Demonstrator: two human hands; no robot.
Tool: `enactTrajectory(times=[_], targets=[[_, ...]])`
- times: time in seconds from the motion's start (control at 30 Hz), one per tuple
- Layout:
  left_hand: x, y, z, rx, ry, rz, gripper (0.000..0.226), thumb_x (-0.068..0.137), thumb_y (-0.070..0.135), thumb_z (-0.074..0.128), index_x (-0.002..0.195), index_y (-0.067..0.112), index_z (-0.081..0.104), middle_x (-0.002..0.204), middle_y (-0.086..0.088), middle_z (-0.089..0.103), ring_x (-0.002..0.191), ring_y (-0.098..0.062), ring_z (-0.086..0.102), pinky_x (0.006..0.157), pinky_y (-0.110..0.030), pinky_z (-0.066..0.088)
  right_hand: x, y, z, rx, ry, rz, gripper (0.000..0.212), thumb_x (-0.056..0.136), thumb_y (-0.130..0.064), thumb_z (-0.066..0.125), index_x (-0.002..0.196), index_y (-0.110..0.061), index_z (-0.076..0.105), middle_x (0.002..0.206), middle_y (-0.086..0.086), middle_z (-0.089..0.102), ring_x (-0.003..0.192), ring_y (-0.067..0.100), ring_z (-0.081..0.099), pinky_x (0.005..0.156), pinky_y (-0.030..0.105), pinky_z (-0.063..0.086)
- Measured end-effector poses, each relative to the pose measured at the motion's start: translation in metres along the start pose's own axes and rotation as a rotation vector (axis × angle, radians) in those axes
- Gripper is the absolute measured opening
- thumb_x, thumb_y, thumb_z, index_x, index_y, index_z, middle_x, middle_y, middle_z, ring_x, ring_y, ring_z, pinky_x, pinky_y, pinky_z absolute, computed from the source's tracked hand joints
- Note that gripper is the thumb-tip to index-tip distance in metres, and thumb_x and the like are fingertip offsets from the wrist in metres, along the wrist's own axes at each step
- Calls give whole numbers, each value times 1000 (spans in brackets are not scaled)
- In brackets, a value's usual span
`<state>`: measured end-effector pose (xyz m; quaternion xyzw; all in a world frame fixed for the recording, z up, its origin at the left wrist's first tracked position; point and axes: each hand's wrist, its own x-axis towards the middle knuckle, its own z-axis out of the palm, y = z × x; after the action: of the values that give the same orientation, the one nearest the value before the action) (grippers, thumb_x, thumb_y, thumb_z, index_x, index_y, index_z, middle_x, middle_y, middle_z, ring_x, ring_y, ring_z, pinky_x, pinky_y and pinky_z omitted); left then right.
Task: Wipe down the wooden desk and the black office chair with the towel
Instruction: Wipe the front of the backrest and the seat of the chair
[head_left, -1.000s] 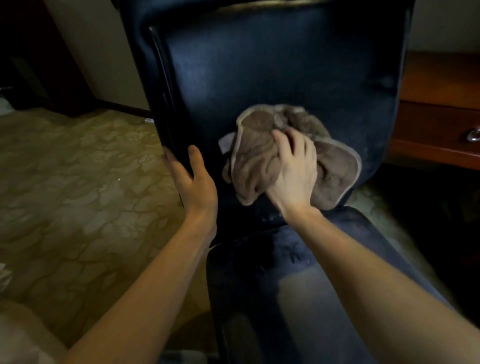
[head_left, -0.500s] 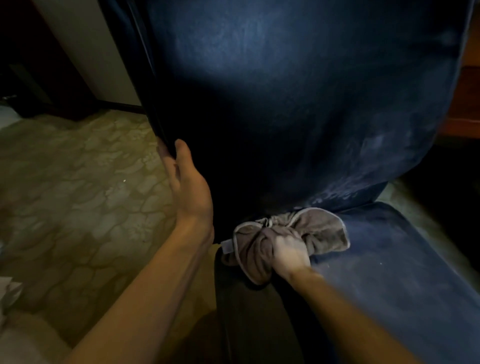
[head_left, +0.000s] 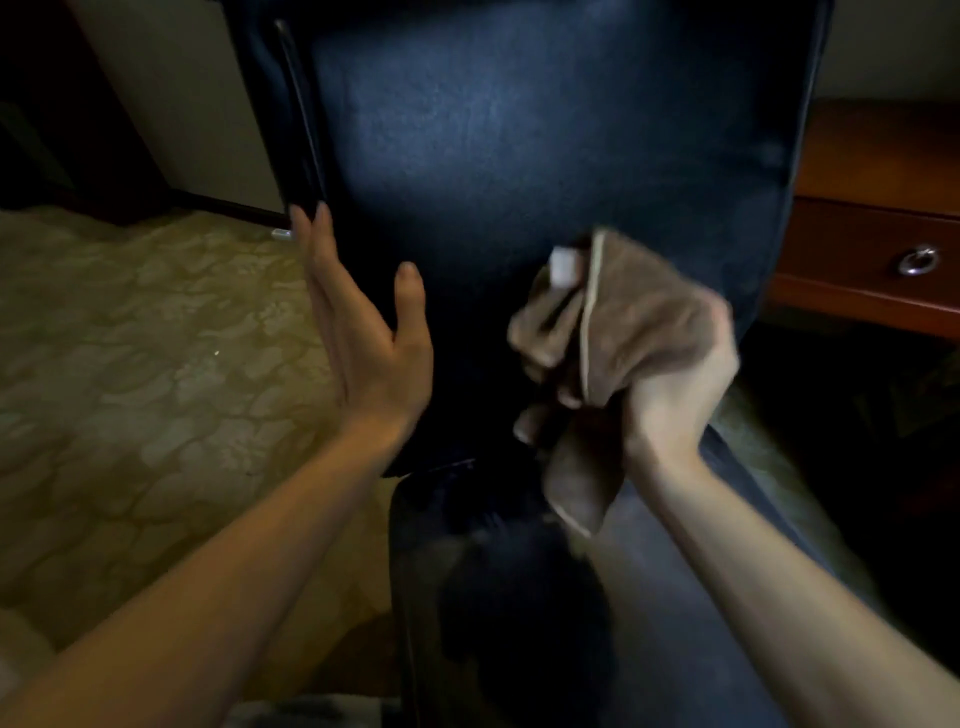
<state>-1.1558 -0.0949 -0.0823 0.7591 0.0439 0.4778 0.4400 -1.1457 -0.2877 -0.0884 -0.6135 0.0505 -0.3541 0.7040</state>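
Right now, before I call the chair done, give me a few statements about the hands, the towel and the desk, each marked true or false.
1. The right hand grips the bunched brown towel. True.
2. The left hand also holds the towel. False: it is open, flat against the left edge of the black office chair's backrest, holding nothing.
3. The towel is at the lower right part of the backrest, just above the seat. True.
4. The towel is spread on the wooden desk. False: the desk stands behind the chair on the right, with no towel on it.
5. The desk drawer has a metal ring pull. True.
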Motion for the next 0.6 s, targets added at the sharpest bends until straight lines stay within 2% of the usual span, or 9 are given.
enactTrajectory(times=[0.03,0.1,0.2,0.33,0.47,0.6], targets=[[10,2,2,12,33,-2,71,101,27,53,157,15,11,168,-22,15,158,-31,13,127,-47,15,9,-19,1,-41,47,-74,20,94,-2,60,112,-12,59,110,8,61,95,-6,59,88,16,46],[26,4,7,18,84,-74,74,101,29,53,158,4,15,167,-24,14,157,-33,12,128,-45,13,21,-38,5,-197,108,-234,30,89,-13,69,115,-18,56,122,14,53,112,16,55,98,32,46],[18,1,17,107,103,-168,78,100,32,55,159,-3,17,168,-22,13,158,-31,12,128,-40,12,31,-38,24,-262,21,-307,51,84,-8,71,133,-3,56,135,19,55,126,33,52,108,45,42],[-15,-21,19,304,141,-95,81,102,34,57,161,-1,13,169,-19,14,157,-30,16,126,-31,11,31,0,54,-390,-161,-422,41,90,-21,55,130,-11,63,132,11,63,124,29,56,107,39,41],[-20,-39,22,389,155,-10,82,103,37,56,160,-3,14,168,-20,17,156,-32,19,126,-36,18,-1,76,44,-631,-378,-537,40,90,-20,54,127,-6,58,129,24,52,118,37,44,99,53,45],[-18,-45,27,383,185,43,80,104,37,57,158,-6,18,166,-22,22,155,-33,24,126,-41,23,-24,131,27,-668,-461,-583,49,92,-30,58,133,-5,49,128,14,40,117,36,40,101,47,37]])
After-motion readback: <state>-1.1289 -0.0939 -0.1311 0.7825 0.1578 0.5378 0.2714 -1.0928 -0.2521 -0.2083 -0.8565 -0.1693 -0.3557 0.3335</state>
